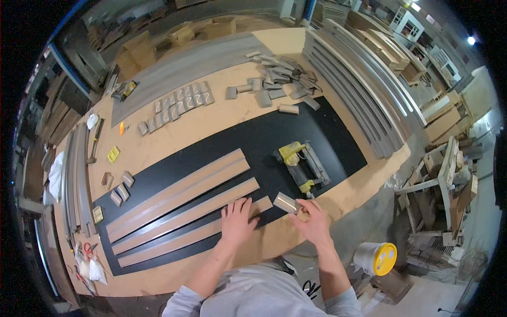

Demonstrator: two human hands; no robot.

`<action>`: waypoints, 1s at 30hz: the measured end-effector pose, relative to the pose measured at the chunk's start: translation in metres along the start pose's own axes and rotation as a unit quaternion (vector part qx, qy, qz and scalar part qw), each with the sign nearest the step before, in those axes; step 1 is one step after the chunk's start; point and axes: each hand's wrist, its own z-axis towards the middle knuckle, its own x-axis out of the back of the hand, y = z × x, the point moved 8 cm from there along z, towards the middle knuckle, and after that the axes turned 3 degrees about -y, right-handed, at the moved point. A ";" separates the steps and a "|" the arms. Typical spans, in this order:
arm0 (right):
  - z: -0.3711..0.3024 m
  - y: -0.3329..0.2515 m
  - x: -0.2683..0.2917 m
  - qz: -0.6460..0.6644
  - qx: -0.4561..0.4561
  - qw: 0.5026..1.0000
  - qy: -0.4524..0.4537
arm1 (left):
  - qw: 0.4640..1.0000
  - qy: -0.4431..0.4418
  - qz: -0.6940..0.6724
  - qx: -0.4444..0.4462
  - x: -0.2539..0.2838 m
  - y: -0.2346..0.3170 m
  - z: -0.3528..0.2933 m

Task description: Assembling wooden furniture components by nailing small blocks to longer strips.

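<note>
My right hand (311, 219) pinches a small flat wooden block (285, 203) with a light streak across its face, just beyond the right end of the nearest wooden strip (174, 242). My left hand (237, 221) lies with fingers stretched out over that strip near its right end. Further away, more strips with grey edges run alongside: a narrow strip (190, 214) and a wider board (179, 193). All rest on a black panel (269, 137). Beyond my right hand lies a yellow and black nail gun (301, 164) on the panel.
Loose grey blocks (274, 76) are heaped at the back, and rows of blocks with squiggly glue lines (179, 103) sit left of them. Long grey boards (359, 90) are stacked at right. A hammer (95, 140) lies at left. A yellow-lidded bucket (375, 259) stands on the floor.
</note>
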 end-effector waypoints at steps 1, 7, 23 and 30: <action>0.003 0.005 -0.004 -0.019 -0.014 1.000 -0.016 | 0.999 -0.040 0.010 0.013 -0.009 -0.002 0.006; 0.024 0.014 -0.033 -0.102 0.007 0.990 -0.095 | 0.991 -0.112 -0.058 0.041 0.009 -0.031 -0.025; 0.049 -0.018 -0.101 -0.107 0.126 0.955 -0.244 | 0.991 -0.092 -0.083 0.048 0.003 -0.030 -0.011; 0.052 -0.013 -0.105 -0.114 0.144 0.950 -0.252 | 0.986 -0.106 -0.115 0.050 0.001 -0.034 -0.012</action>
